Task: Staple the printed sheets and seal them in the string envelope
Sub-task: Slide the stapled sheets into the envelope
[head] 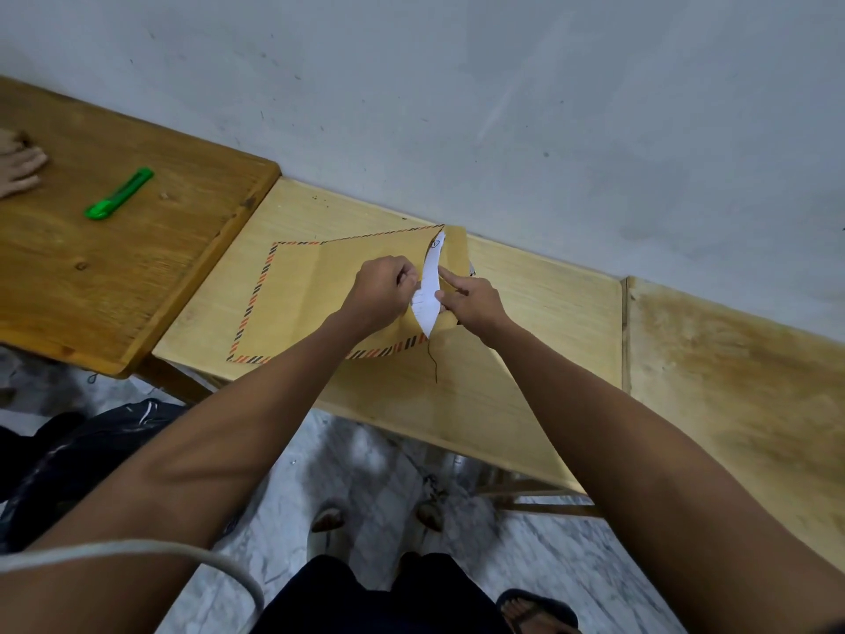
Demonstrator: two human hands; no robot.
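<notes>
Far to the left of the working fingers, another person's hand [20,169] lies flat on the darker wooden table [68,276], and a green utility knife [120,193] rests on that table just right of it.

The string envelope [311,295] lies on the paler table [548,304], its striped border running out to the left of the left hand [382,290]. That hand's fingers are curled down onto the upper lip of the envelope's mouth — they appear to pinch it and lift it open, though the fingertips are partly hidden.

Between the two sets of fingers stand the printed sheets [427,290], a white sliver showing in the open mouth, mostly inside the envelope, with handwriting visible near the top end.

Just right of the sheets, the right hand [471,299] grips the other lip — the flap side — with its thumb against the paper's edge and its fingers folded under the flap.

Below both sets of fingers a thin dark string [432,361] hangs loose from the envelope's near edge across the pale table.
</notes>
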